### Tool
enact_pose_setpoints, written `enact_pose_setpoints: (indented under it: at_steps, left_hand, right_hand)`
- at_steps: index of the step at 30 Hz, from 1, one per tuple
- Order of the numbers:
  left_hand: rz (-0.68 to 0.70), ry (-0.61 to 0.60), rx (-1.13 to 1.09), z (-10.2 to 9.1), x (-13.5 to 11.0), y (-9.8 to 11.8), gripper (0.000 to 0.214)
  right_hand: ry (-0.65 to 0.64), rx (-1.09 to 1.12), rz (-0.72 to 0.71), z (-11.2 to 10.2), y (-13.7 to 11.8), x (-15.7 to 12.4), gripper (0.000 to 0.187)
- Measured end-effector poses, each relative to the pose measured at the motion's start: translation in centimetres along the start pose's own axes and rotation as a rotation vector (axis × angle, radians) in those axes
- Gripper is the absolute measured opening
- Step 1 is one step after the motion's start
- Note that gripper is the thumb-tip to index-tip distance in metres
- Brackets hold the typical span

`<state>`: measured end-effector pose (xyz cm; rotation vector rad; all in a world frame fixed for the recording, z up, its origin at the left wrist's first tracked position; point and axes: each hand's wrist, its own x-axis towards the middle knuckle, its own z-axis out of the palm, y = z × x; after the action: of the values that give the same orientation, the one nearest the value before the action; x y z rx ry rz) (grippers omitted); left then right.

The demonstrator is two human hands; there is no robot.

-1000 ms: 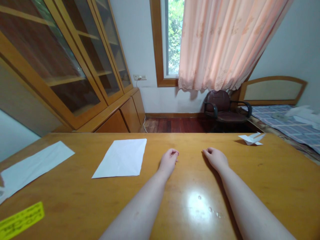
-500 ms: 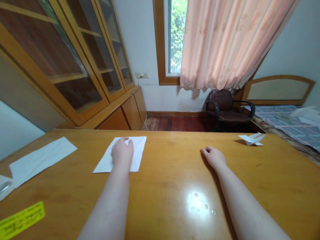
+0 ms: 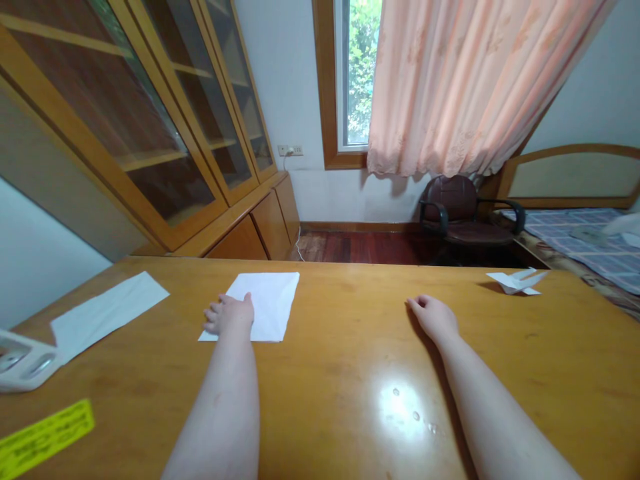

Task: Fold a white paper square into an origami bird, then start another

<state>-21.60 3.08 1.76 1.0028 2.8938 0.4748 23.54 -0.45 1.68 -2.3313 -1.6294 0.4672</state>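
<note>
My left hand (image 3: 229,315) lies on the near left corner of a white sheet of paper (image 3: 270,305) on the wooden desk (image 3: 340,360). Its fingers point left over the sheet's edge and look stretched out. My right hand (image 3: 434,316) rests on the desk to the right of centre, fingers loosely curled, with nothing visible in it. A small folded white paper figure (image 3: 517,281) sits near the desk's far right edge, well away from both hands.
A long white paper strip (image 3: 107,312) lies at the far left. A white device (image 3: 23,360) sits at the left edge, a yellow note (image 3: 43,441) near the front left corner. Beyond the desk stand a glass-door cabinet (image 3: 165,133), a dark armchair (image 3: 457,217) and a bed (image 3: 590,240).
My left hand went from the desk's centre onto the white sheet, then slid to its near left corner. The right hand stayed put. The view shifted slightly, bringing the white device in.
</note>
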Motion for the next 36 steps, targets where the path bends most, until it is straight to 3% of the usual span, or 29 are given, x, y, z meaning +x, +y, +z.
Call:
enact_pose_setpoints:
  at_steps: [6, 11, 15, 18, 26, 31, 36]
  left_hand:
    - [-0.021, -0.014, 0.018, -0.6, 0.4, -0.7, 0.060]
    - [0.041, 0.116, 0.030, -0.8, 0.7, -1.3, 0.056]
    - [0.052, 0.051, 0.040, -1.2, 0.5, -1.2, 0.051]
    - [0.066, 0.096, 0.038, -1.7, 0.2, -1.1, 0.050]
    - [0.087, 0.072, -0.004, -3.6, 0.4, -1.2, 0.040]
    - [0.266, 0.068, -0.047, -5.2, -0.3, 0.7, 0.039]
    - [0.481, 0.163, -0.234, -7.4, -3.3, 4.1, 0.038]
  right_hand:
    - [-0.009, 0.018, 0.001, -0.2, 0.1, 0.1, 0.041]
    - [-0.005, 0.033, -0.006, -0.3, 0.0, 0.0, 0.040]
    - [-0.005, 0.041, -0.002, -0.3, 0.0, 0.0, 0.040]
    - [-0.002, 0.043, -0.004, -0.3, 0.1, 0.0, 0.040]
    - [0.003, 0.029, -0.003, -0.2, 0.1, 0.1, 0.039]
    - [-0.002, 0.030, -0.001, -0.3, 0.1, 0.1, 0.040]
    - [-0.001, 0.043, -0.002, -0.3, 0.1, 0.0, 0.039]
